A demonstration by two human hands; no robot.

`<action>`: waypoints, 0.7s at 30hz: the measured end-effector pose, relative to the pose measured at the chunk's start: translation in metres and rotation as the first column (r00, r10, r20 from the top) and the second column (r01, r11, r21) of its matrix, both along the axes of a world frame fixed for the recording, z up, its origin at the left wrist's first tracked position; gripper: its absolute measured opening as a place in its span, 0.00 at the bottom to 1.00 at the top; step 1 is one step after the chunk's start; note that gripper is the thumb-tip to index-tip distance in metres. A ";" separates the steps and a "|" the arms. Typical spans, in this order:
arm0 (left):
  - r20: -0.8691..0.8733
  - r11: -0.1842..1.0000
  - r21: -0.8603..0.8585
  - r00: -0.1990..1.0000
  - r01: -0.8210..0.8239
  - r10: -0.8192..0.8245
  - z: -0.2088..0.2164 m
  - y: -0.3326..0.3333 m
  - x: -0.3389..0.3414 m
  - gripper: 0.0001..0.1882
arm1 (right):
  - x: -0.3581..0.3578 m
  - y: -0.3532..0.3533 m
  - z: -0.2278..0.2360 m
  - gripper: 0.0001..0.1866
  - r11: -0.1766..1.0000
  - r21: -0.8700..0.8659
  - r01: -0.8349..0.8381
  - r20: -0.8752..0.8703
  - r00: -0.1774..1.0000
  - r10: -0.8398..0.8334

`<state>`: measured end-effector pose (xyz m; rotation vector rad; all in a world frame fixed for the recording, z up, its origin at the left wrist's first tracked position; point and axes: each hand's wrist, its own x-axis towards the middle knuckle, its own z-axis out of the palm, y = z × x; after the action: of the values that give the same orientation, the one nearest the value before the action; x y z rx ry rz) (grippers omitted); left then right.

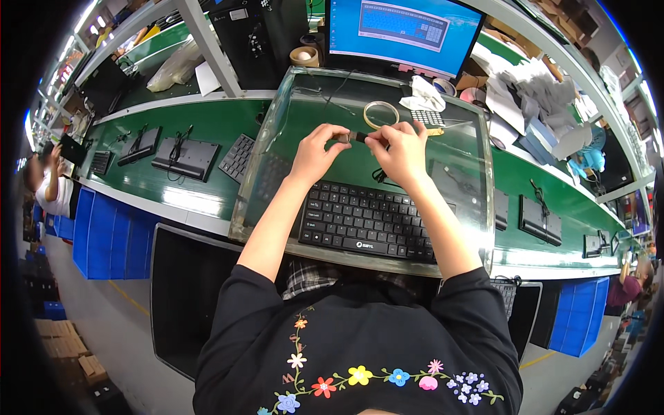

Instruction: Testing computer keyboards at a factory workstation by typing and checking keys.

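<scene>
Feed check from my end: left grip (317, 153) and right grip (401, 149) both pinched at the fingertips on a small dark plug (357, 137), held up between them, over a clear panel (315, 104). Can't tell if it's one part or two meeting; too small. To handle it well I'd pinch close to each end, line the ends up straight, work along the axis only, no twisting, and steady the wrists against slips. I'd leave slack in the dark cable (382, 177) just below the right grip so nothing tugs. Black keyboard (356, 220) lies flat below both grips, partly hidden by the right forearm; I'd keep that arm off the keys. Surface: see-through panel with a thick rim on a green desk (207, 119). Tape roll (381, 114) just beyond the right grip, white cloth (423, 95) past it to the right. Well beyond both grips, a lit monitor (408, 34) showing a keyboard diagram. More keyboards well left of the left grip (183, 158) and well right of the right grip (539, 220). Room: busy workshop, blue bins (111, 235) low on both sides, a co-worker (52, 187) far left of the left grip, another far right, crumpled white paper (532, 83) heaped beyond the right grip.
</scene>
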<state>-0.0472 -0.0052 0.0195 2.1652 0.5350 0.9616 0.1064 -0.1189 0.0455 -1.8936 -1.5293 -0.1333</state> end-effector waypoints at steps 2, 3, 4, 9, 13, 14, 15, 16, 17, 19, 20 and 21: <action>0.009 1.000 0.005 1.000 -0.017 0.017 0.000 -0.001 0.003 0.12 | 0.001 -0.003 0.001 0.06 1.000 0.003 0.001 0.016 1.000 -0.001; -0.004 0.999 0.038 1.000 -0.024 0.024 0.000 -0.001 0.004 0.12 | 0.001 -0.004 0.001 0.06 1.000 -0.003 -0.014 0.019 1.000 0.014; -0.016 0.997 0.071 0.999 -0.032 0.033 0.000 -0.001 0.005 0.13 | 0.001 -0.005 0.002 0.06 0.999 0.001 -0.036 0.024 0.999 0.036; 0.020 0.993 0.111 0.999 -0.028 0.026 0.002 -0.005 0.009 0.12 | -0.004 -0.008 0.003 0.05 0.999 0.011 -0.042 0.104 0.994 0.041; -0.063 0.988 0.154 0.997 -0.026 0.037 0.003 -0.005 0.014 0.10 | -0.011 -0.008 0.003 0.05 0.995 0.088 -0.052 0.172 0.984 0.037; -0.065 0.990 0.141 0.998 -0.015 0.024 0.003 -0.005 0.015 0.10 | -0.012 -0.008 0.003 0.05 0.996 0.076 -0.051 0.173 0.984 0.037; -0.069 0.992 0.127 0.998 -0.003 0.012 0.002 -0.006 0.015 0.11 | -0.012 -0.008 0.003 0.05 0.998 0.060 -0.038 0.176 0.984 0.027; -0.053 0.993 0.120 0.999 0.011 -0.004 0.001 -0.006 0.016 0.11 | -0.011 -0.008 0.002 0.06 0.997 0.075 -0.027 0.118 0.993 0.018; -0.030 0.996 0.091 1.000 0.002 0.001 -0.001 -0.007 0.016 0.11 | -0.010 -0.008 0.002 0.06 0.997 0.078 -0.017 0.059 0.998 0.013; 0.054 0.999 0.046 0.999 0.000 -0.002 -0.004 -0.010 0.017 0.12 | -0.005 -0.007 0.000 0.05 0.993 0.114 -0.020 -0.034 0.999 0.024; 0.079 0.999 0.045 0.997 -0.001 -0.003 -0.005 -0.011 0.017 0.12 | -0.002 -0.007 0.000 0.05 0.998 0.068 0.010 -0.088 0.996 -0.004; 0.102 0.999 0.041 0.995 0.006 -0.010 -0.005 -0.012 0.018 0.12 | 0.001 -0.006 -0.001 0.05 0.997 0.073 0.024 -0.125 0.992 -0.015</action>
<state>-0.0294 -0.0174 0.0142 2.1390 0.4614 1.0807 0.1073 -0.1249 0.0448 -1.8238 -1.4039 -0.0777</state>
